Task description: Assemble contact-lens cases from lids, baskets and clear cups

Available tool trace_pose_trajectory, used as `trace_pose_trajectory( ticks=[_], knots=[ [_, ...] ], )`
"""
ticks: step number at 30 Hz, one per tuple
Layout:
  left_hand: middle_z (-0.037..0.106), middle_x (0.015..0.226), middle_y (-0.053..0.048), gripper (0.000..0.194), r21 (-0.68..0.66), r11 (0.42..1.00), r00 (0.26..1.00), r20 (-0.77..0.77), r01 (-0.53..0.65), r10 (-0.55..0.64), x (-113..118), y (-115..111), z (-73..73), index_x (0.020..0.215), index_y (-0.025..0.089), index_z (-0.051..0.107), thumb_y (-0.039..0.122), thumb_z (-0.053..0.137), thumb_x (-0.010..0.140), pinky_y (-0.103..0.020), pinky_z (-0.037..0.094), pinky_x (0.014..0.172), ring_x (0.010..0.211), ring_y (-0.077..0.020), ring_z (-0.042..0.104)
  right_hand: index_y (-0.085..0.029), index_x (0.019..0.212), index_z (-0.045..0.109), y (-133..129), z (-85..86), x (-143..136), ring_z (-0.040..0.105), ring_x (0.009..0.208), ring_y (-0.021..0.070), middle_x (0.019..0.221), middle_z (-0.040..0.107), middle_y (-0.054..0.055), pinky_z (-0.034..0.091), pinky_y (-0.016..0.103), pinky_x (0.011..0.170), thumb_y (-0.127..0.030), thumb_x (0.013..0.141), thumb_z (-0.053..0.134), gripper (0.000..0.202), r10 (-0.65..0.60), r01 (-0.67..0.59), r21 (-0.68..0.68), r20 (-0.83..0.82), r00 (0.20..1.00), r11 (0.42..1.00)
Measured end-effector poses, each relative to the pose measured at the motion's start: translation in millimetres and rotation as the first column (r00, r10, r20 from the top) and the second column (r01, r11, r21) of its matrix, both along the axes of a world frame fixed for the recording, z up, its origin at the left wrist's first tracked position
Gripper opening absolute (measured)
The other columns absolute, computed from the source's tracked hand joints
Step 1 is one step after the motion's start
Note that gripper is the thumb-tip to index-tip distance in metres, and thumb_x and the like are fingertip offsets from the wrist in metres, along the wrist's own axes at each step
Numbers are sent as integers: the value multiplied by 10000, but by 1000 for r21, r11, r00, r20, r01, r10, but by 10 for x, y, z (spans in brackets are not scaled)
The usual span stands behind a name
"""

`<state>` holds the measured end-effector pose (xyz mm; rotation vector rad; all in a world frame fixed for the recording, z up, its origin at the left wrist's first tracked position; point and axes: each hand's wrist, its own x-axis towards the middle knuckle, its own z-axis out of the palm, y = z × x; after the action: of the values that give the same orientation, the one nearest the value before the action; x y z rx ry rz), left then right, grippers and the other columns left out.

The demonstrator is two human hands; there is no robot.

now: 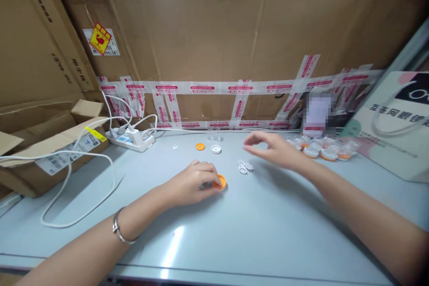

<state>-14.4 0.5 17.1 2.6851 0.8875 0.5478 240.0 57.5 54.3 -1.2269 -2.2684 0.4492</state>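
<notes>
My left hand (196, 182) is closed on an orange round cap (221, 182), gripping its left side between thumb and fingers. The cap is tilted, close to the tabletop, its raised rim showing. My right hand (268, 146) hovers over the table with its fingers curved in a loose C and nothing visible in them. Just below it lie several small white perforated discs (246, 167). Farther back are a flat orange disc (200, 146), a white round cap (216, 149), small clear domes (214, 134) and a tiny white piece (175, 146).
Several clear-topped cases with orange bases (328, 153) cluster at the right beside a printed paper bag (389, 143). A power strip (132, 140) with white cables and an open cardboard box (53, 156) occupy the left. A large taped carton (201, 31) walls the back.
</notes>
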Motion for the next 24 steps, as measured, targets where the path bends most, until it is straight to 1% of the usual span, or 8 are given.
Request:
trace_pose_trajectory(
  ticks=[2,4,7,10,14,18,21,24],
  knots=[
    [595,914,-24,138,9,1000,998,61,-13,12,4,-10,20,936,214,622,240,520,847,-290,358,811,868,-139,547,-196,718,560,114,138,311,590,677,178,727,648,35,416,280,590,-393,750,538,201,-200,209,-20,206,958,978],
    [593,911,-34,155,41,999,993,120,-29,24,8,-11,36,934,211,629,230,496,857,-297,370,814,866,-143,548,-191,629,537,180,202,602,567,576,185,640,630,52,356,282,496,-411,709,573,237,-335,387,-46,418,845,921],
    [599,901,-47,170,112,993,983,184,-46,25,4,2,47,926,197,632,209,475,863,-304,385,799,861,-150,551,-187,605,537,204,160,853,567,541,203,587,614,69,324,287,462,-366,621,655,215,-294,467,-174,578,761,867],
    [606,909,-55,159,167,984,976,218,-58,21,-18,17,55,929,182,621,191,479,857,-315,395,799,865,-155,552,-182,609,537,209,46,858,578,532,209,578,605,66,339,284,454,-241,566,680,161,-208,474,-334,596,776,815],
    [617,895,-51,149,211,974,968,247,-88,34,-54,26,74,910,181,611,177,473,856,-324,406,791,847,-157,558,-177,582,502,224,-49,727,581,534,184,552,593,45,378,268,477,-128,580,600,110,-119,439,-453,578,807,776],
    [619,893,-53,153,226,968,963,265,-107,44,-61,35,76,908,188,608,183,463,858,-331,416,790,845,-164,560,-175,601,513,215,-64,662,569,538,162,527,592,15,380,250,497,-124,590,537,57,-22,368,-472,592,806,801],
    [617,892,-61,153,210,973,965,257,-100,44,-54,42,65,914,184,609,185,466,858,-336,420,791,841,-168,558,-182,619,494,199,-54,655,551,530,151,531,579,-5,360,237,484,-120,568,540,92,-11,357,-462,599,801,812],
    [618,892,-62,158,177,980,962,269,-96,46,-46,40,60,920,185,613,189,468,859,-339,420,805,849,-171,560,-191,660,482,154,3,576,542,550,134,598,573,-17,360,231,490,-163,598,573,113,-20,244,-436,456,890,866]
  ],
)
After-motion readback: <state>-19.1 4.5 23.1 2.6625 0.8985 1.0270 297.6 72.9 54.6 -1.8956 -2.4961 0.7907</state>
